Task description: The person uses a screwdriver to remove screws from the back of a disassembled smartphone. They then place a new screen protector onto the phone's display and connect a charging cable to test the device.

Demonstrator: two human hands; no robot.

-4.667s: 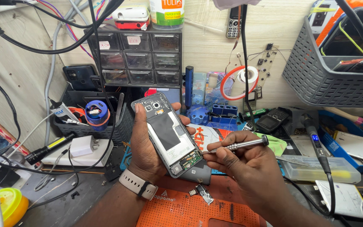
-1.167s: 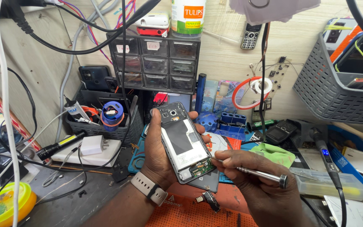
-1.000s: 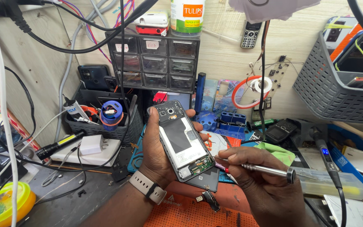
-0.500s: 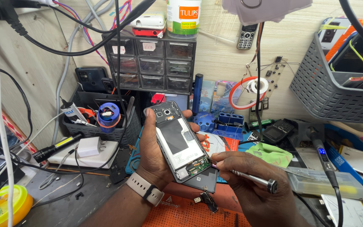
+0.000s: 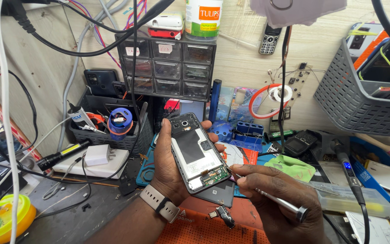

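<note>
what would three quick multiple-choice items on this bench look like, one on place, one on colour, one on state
1. Where does the screwdriver tip meet the phone?
A. lower end
B. camera end
C. nowhere

2. What colour is the folded cloth?
A. red
B. green
C. white

3. How is the phone?
A. back cover on
B. opened, circuit board bare
C. lying on the mat

Key: 1 A, the right hand aims the tip at the lower board. 2 B, the cloth is light green. 3 B, the left hand holds it up, insides showing.
</note>
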